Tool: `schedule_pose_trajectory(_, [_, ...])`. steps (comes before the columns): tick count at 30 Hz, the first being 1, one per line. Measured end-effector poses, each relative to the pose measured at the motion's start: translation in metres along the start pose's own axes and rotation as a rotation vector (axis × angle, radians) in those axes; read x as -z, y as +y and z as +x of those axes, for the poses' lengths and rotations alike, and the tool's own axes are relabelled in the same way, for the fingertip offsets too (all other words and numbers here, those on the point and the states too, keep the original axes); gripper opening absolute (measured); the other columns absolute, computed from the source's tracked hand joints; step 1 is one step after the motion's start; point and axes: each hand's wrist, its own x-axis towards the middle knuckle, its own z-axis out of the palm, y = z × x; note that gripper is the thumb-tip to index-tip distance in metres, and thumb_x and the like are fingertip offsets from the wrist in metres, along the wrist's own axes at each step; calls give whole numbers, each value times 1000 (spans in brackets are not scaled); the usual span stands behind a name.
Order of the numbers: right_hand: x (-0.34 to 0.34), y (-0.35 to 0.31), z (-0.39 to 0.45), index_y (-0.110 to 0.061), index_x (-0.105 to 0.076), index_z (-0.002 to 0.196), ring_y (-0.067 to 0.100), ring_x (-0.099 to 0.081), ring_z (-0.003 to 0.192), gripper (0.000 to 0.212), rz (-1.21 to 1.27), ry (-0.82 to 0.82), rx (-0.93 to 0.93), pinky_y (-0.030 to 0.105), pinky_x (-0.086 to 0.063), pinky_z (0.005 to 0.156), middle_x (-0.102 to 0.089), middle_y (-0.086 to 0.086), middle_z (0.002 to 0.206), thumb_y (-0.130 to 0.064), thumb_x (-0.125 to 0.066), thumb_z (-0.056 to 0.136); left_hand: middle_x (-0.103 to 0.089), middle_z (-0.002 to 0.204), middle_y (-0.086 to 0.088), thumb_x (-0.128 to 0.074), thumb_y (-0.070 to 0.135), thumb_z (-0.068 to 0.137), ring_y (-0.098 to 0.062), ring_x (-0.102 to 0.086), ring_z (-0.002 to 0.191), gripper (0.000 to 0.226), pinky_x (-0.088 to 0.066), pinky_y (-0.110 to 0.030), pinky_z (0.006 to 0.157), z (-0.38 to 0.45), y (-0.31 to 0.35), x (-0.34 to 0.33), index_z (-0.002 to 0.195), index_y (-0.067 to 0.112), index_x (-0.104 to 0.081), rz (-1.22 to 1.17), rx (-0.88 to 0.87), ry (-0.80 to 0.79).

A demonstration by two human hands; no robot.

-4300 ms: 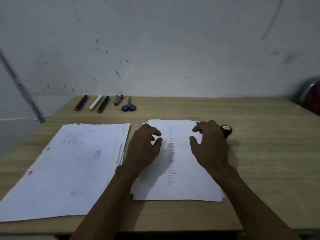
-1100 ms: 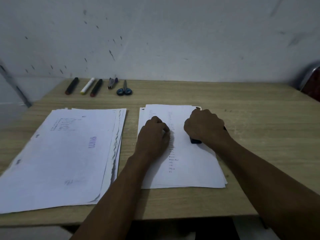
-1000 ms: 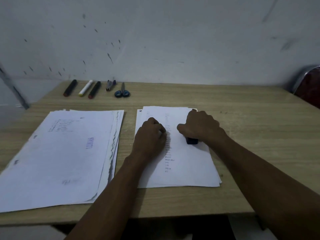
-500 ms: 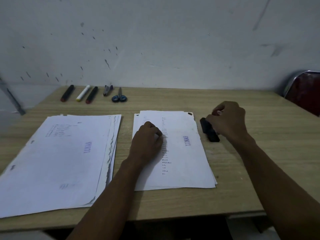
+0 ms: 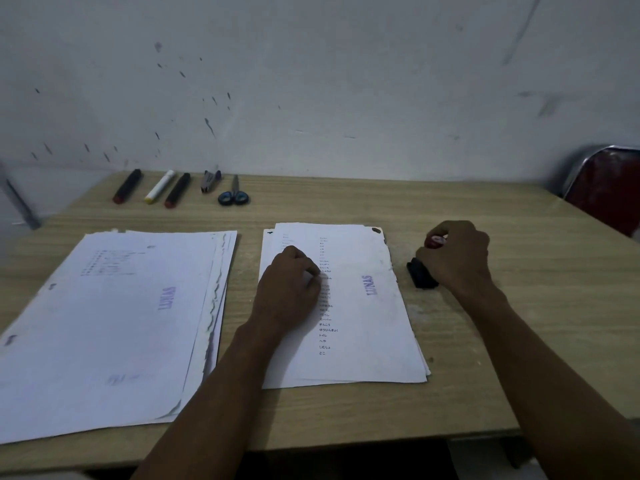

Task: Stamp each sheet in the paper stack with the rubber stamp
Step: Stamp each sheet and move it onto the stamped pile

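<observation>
1. Right hand (image 5: 457, 258): curled round the black block-shaped rubber stamp with a red knob (image 5: 420, 277), which rests on the light wood-grain tabletop (image 5: 519, 289) just beside the right edge of the working stack, off the paper, probably so that its inked face marks nothing by accident.
2. Left hand (image 5: 289, 289): knuckles down on the stack, fingers curled under; whether they pinch the top sheet cannot be told. It appears to pin the paper against sliding.
3. Working stack of white printed sheets (image 5: 363, 323): lies in front of the person, edges roughly squared. Its top sheet carries a column of small print and a blue "LUNAS" imprint (image 5: 370, 289), so this sheet appears already stamped.
4. Second pile of white sheets (image 5: 114, 323): lies apart to the left, its top sheet bearing the same blue mark; evidently the place for finished sheets.
5. Far edge of the table: three marker pens (image 5: 152, 187), a small stapler-like tool (image 5: 209, 181) and blue-handled scissors (image 5: 233, 195), lined up out of the working area.
</observation>
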Motion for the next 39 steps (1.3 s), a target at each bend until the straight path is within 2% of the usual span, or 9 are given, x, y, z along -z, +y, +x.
schedule_pose_trajectory(7, [-8,1,1,-8,-71,96,29,-64,97,23,-2,-18,-14,22,-39,75,-69,15,102,-8,-74,73,-57,98,2,-60,17,82,-17,-57,94,12,-45,-31,75,1,-2,-1,87,18,-72,-3,-2,-2])
schedule_pose_trajectory(13, [-2,-6,-18,-17,-47,131,34,-55,110,67,-67,-7,-39,36,-43,87,-49,12,127,-20,-78,72,-62,96,1,-58,23,77,-17,-61,93,19,-49,-34,80,1,-3,1,89,15,-71,-70,-35,34])
schedule_pose_trajectory(16, [2,-15,-41,-16,-45,111,36,-59,90,50,-106,126,1,37,-44,71,-49,8,113,-20,-77,72,-63,95,0,-56,26,73,-20,-62,92,23,-48,-31,77,1,-1,8,87,15,-70,-99,-37,132])
schedule_pose_trajectory(19, [0,-19,-63,-20,-53,88,27,-61,83,22,-117,9,7,34,-46,68,-61,-2,90,-28,-71,77,-62,105,-4,-61,36,73,-25,-61,98,35,-46,-33,80,0,2,17,96,11,-70,-70,95,257])
schedule_pose_trajectory(22, [-11,-17,-79,-24,-61,94,20,-62,92,30,-162,-160,13,34,-50,74,-62,-5,97,-49,-69,80,-54,120,-14,-66,58,74,-33,-48,115,63,-41,-40,91,-4,7,25,108,5,-64,226,354,111])
schedule_pose_trajectory(26, [-24,-15,-90,-17,-62,114,25,-54,112,56,-234,-213,9,39,-51,83,-55,3,119,-62,-62,81,-46,127,-14,-61,76,67,-35,-39,121,82,-33,-44,99,-11,11,28,111,8,-58,392,444,-59])
schedule_pose_trajectory(29, [-27,-17,-92,-16,-62,118,26,-52,116,58,-253,-201,-1,39,-49,83,-52,5,122,-61,-61,83,-48,125,-10,-74,64,64,-32,-42,121,77,-35,-43,98,-8,8,32,117,14,-53,221,487,11])
schedule_pose_trajectory(34, [-27,-17,-95,-18,-60,121,26,-49,117,56,-253,-191,4,39,-47,85,-51,5,123,-61,-59,84,-55,118,-12,-75,37,76,-33,-46,116,36,-44,-44,93,-3,4,32,103,14,-67,79,518,146])
schedule_pose_trajectory(39, [-25,-18,-94,-22,-51,130,26,-47,120,60,-191,-195,3,37,-47,85,-48,4,127,-56,-64,82,-66,71,-3,-68,26,85,-18,-63,69,21,-42,-24,58,-2,8,37,72,11,-67,-95,410,217])
